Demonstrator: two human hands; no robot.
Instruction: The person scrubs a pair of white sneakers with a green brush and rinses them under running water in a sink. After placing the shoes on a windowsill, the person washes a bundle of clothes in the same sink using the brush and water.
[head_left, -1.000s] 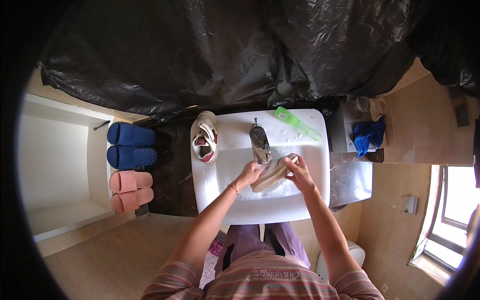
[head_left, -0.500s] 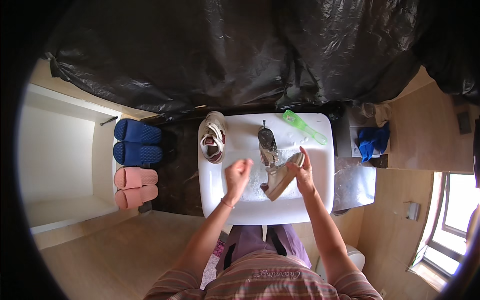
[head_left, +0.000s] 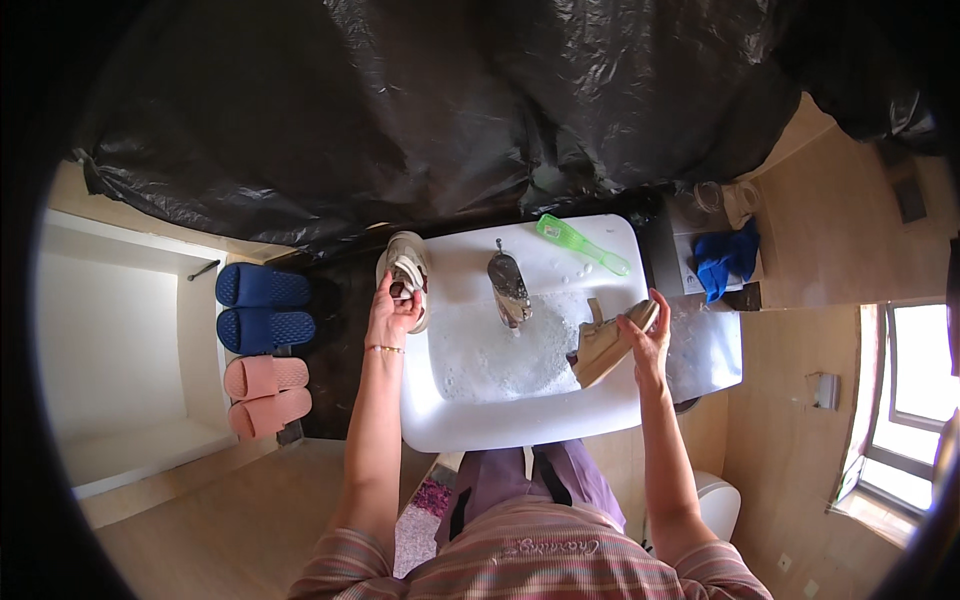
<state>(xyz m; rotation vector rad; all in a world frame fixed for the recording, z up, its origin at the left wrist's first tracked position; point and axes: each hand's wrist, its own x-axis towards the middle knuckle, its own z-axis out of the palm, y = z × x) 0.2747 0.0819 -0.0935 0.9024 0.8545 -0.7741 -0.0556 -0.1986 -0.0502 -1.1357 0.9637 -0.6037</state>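
Tan shoe (head_left: 603,352): held up at the right side of the sink (head_left: 500,430), slanted, with its low end toward the left and near side. Gripped it by the high end with the right hand (head_left: 648,332), thumb on one side and fingers on the other. Saw a loose strap poking up from it. Could not tell if touching the water or just above it.

Put the left hand (head_left: 391,318) at the white shoe (head_left: 405,260), on the far left corner of the sink, toe pointing far. Had those fingers bent at the shoe's opening. Could not tell if gripping or only touching. Wore a thin bracelet (head_left: 385,349) on the left wrist.

Saw soapy water (head_left: 490,352) in the sink, full of bubbles, between the two hands. Saw a shiny tap (head_left: 507,280) at the far side, leaning over the water. Saw a green brush (head_left: 583,245) on the far right rim, handle pointing right and a bit near, beside small white blobs.

Past the sink on the left, saw blue slippers (head_left: 262,328), and pink slippers (head_left: 266,377) just nearer. Saw a blue cloth (head_left: 724,262) on the right and a big black sheet (head_left: 420,110) on the far side. Wore purple pants (head_left: 495,485) and a striped shirt (head_left: 540,570) at the near edge.
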